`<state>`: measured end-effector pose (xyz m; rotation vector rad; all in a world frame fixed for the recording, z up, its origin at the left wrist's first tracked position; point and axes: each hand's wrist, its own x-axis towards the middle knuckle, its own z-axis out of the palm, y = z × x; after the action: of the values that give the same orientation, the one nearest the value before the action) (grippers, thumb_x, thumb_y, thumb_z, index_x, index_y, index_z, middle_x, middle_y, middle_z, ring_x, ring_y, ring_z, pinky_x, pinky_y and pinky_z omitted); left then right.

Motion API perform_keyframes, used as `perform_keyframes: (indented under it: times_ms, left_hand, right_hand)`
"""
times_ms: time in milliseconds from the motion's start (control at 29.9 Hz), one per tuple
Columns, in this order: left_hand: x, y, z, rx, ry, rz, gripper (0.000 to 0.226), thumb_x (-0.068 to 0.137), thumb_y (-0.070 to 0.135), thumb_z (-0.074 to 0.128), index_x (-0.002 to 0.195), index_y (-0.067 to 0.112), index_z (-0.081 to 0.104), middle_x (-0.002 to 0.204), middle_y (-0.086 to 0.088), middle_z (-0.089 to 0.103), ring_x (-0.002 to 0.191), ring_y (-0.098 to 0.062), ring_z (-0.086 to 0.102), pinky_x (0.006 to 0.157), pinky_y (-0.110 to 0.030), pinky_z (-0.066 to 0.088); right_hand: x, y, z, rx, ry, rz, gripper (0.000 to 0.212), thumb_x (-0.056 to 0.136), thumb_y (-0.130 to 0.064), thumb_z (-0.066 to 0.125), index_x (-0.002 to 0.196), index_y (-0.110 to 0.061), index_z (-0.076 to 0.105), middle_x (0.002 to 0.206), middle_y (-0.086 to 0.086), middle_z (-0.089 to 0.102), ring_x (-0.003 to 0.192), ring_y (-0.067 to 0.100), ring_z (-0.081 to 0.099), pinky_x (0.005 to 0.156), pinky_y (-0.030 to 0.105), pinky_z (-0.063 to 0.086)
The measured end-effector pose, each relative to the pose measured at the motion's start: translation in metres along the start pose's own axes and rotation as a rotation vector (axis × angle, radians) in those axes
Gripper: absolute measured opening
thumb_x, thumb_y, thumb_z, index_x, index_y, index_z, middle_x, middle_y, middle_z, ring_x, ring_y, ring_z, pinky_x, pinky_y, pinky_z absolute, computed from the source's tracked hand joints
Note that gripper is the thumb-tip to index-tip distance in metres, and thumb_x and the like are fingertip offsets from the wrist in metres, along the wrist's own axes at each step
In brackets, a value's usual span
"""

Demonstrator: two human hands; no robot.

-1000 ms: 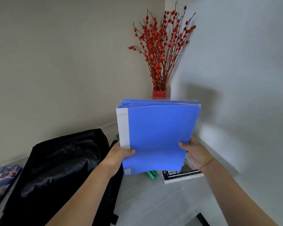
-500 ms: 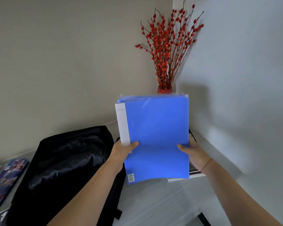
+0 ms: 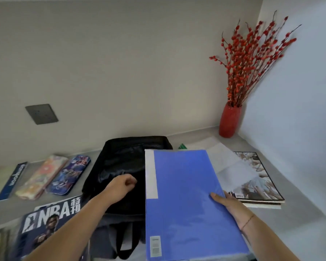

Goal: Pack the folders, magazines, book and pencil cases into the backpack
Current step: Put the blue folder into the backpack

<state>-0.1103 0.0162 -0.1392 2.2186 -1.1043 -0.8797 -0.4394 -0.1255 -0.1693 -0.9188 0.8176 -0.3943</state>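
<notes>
Grey counter [image 3: 299, 210] before me
On it lay the black backpack [image 3: 120, 162], two pencil cases [image 3: 70, 175], a blue book [image 3: 12, 180], an NBA magazine [image 3: 45, 223], a magazine stack [image 3: 260, 185], a red vase [image 3: 230, 122].

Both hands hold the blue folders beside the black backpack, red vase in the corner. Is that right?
No: the head view shows only the right hand holding the blue folders; the left hand pinches the black backpack. The red vase is in the corner.

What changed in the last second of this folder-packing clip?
The left hand let go of the blue plastic folders and moved left onto the black fabric backpack, fingers curled; whether it grips anything is unclear. The right hand alone holds the folders, lowered and tilted flatter. The backpack stays lying flat.
</notes>
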Motion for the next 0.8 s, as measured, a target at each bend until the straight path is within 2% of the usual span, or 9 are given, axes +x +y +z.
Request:
perform_keyframes:
  times_ms: [100, 234, 334, 434, 501, 568, 668, 735, 802]
  left_hand:
    - [-0.015, -0.063, -0.013, 0.317, 0.029, 0.004, 0.022, 0.083, 0.008, 0.065, 0.103, 0.016, 0.066, 0.107, -0.003, 0.067, 0.102, -0.018, 0.064, 0.088, -0.025, 0.047]
    - [-0.013, -0.098, -0.02, 0.567, 0.038, 0.101, 0.015, 0.094, 0.013, 0.049, 0.099, 0.01, 0.062, 0.096, -0.008, 0.068, 0.087, -0.018, 0.067, 0.073, -0.02, 0.05]
    - [0.003, -0.125, -0.02, 0.739, -0.118, 0.129, 0.037, 0.093, 0.023, 0.046, 0.13, 0.03, 0.049, 0.134, 0.002, 0.047, 0.119, -0.018, 0.049, 0.098, -0.027, 0.042]
    - [0.016, -0.14, -0.014, 0.91, -0.068, 0.236, 0.061, 0.088, 0.024, 0.055, 0.145, 0.023, 0.032, 0.144, -0.001, 0.037, 0.128, -0.022, 0.041, 0.106, -0.032, 0.036]
    - [0.024, -0.137, -0.012, 0.988, -0.013, 0.254, 0.06, 0.086, 0.036, 0.059, 0.14, 0.019, 0.038, 0.136, -0.004, 0.043, 0.123, -0.023, 0.046, 0.101, -0.034, 0.04]
    - [0.028, -0.132, -0.01, 1.102, 0.092, 0.357, 0.046, 0.084, 0.035, 0.063, 0.124, 0.016, 0.052, 0.121, -0.006, 0.054, 0.108, -0.024, 0.058, 0.087, -0.035, 0.048]
    - [0.035, -0.132, -0.005, 1.172, 0.123, 0.417, 0.045, 0.044, 0.012, 0.089, 0.084, 0.011, 0.068, 0.076, -0.008, 0.064, 0.058, -0.025, 0.065, 0.047, -0.03, 0.052]
    - [0.043, -0.133, -0.002, 1.186, 0.241, 0.474, 0.052, 0.035, 0.005, 0.088, 0.083, 0.008, 0.069, 0.068, -0.008, 0.062, 0.05, -0.026, 0.062, 0.045, -0.03, 0.05]
    - [0.052, -0.126, 0.0, 1.235, 0.285, 0.503, 0.054, 0.036, 0.006, 0.088, 0.086, 0.008, 0.069, 0.071, -0.008, 0.063, 0.056, -0.027, 0.062, 0.051, -0.033, 0.051]
  right_hand:
    - [-0.007, 0.026, 0.035, -0.058, -0.093, 0.113, 0.086, 0.033, -0.029, 0.095, 0.11, -0.004, 0.066, 0.106, 0.02, 0.071, 0.088, 0.034, 0.071, 0.069, 0.038, 0.058]
    - [-0.016, 0.047, 0.064, -0.164, -0.224, 0.28, 0.059, 0.066, -0.021, 0.081, 0.121, -0.012, 0.061, 0.121, 0.013, 0.066, 0.11, 0.032, 0.064, 0.086, 0.038, 0.053]
    - [-0.017, 0.058, 0.067, -0.241, -0.196, 0.366, 0.052, 0.072, -0.022, 0.075, 0.121, -0.015, 0.062, 0.122, 0.009, 0.067, 0.113, 0.028, 0.063, 0.098, 0.042, 0.048]
    - [-0.015, 0.062, 0.068, -0.361, -0.151, 0.416, 0.05, 0.073, -0.024, 0.072, 0.121, -0.018, 0.061, 0.119, 0.005, 0.069, 0.111, 0.024, 0.065, 0.096, 0.038, 0.049]
    - [-0.013, 0.063, 0.068, -0.429, -0.129, 0.424, 0.046, 0.075, -0.022, 0.068, 0.121, -0.018, 0.06, 0.117, 0.003, 0.07, 0.109, 0.023, 0.066, 0.094, 0.037, 0.05]
    - [-0.011, 0.066, 0.065, -0.43, -0.096, 0.431, 0.042, 0.079, -0.018, 0.068, 0.12, -0.016, 0.061, 0.117, 0.006, 0.07, 0.109, 0.025, 0.065, 0.098, 0.04, 0.049]
    - [-0.008, 0.071, 0.064, -0.434, -0.084, 0.441, 0.044, 0.077, -0.019, 0.068, 0.12, -0.017, 0.061, 0.118, 0.006, 0.069, 0.11, 0.025, 0.065, 0.099, 0.04, 0.048]
    - [-0.007, 0.073, 0.065, -0.441, -0.096, 0.447, 0.048, 0.074, -0.022, 0.068, 0.121, -0.017, 0.06, 0.119, 0.005, 0.069, 0.11, 0.024, 0.065, 0.096, 0.037, 0.05]
    - [-0.006, 0.074, 0.067, -0.445, -0.104, 0.447, 0.048, 0.074, -0.023, 0.068, 0.121, -0.018, 0.06, 0.119, 0.004, 0.068, 0.11, 0.023, 0.065, 0.089, 0.032, 0.053]
